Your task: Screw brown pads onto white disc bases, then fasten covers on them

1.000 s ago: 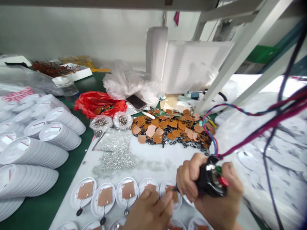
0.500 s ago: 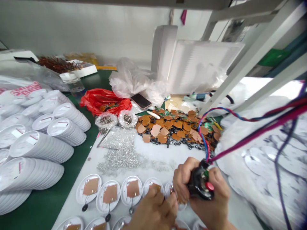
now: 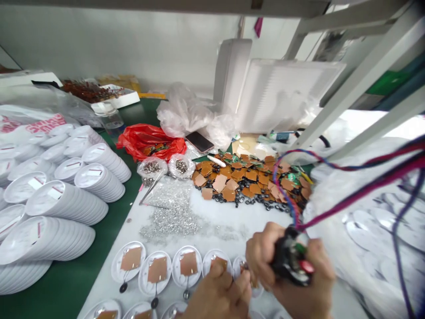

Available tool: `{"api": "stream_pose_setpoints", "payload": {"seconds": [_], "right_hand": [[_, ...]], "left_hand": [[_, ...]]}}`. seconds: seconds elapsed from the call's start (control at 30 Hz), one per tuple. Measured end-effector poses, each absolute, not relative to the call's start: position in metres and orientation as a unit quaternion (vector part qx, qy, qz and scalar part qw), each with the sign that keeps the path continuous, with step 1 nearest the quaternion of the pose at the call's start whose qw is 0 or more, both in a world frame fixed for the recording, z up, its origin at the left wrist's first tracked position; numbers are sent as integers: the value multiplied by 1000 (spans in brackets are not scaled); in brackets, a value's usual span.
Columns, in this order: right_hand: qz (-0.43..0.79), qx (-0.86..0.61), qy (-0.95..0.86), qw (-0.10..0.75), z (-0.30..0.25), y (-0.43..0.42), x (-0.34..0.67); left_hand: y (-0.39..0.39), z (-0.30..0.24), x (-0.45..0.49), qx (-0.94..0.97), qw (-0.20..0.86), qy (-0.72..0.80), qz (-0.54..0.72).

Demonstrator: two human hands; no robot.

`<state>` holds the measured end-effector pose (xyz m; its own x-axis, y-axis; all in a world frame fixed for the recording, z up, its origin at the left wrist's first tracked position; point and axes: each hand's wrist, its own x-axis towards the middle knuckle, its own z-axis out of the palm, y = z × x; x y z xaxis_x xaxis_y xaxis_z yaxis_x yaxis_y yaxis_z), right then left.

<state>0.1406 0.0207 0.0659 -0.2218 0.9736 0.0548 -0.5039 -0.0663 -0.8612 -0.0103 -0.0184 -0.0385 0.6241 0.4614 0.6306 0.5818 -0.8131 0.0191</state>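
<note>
Your right hand (image 3: 299,288) clamps a black wired device (image 3: 288,257) at lower right; your left hand (image 3: 217,297), close beside it, reaches a white dish (image 3: 236,265), its grip hidden.

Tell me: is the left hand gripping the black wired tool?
No, the right hand grips the black wired tool.

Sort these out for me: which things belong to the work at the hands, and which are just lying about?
Part of the work: right hand gripping a black wired tool; left hand at a white dish with a brown square.

Lying about: phone, red plastic bag, crumpled clear plastic.
</note>
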Motion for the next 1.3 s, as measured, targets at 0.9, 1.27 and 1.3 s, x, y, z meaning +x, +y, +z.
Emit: {"api": "stream_pose_setpoints", "payload": {"seconds": [0.9,1.27,1.3], "right_hand": [[574,-306,-391,651,74,49,132],[547,-316,-381,675,85,49,134],[546,-318,-381,675,85,49,135]], "left_hand": [[36,9,-27,-834,-209,-460,-223],[58,-27,-14,-872,-182,-386,-240],[59,-27,-15,-875,-176,-383,-239]]}}
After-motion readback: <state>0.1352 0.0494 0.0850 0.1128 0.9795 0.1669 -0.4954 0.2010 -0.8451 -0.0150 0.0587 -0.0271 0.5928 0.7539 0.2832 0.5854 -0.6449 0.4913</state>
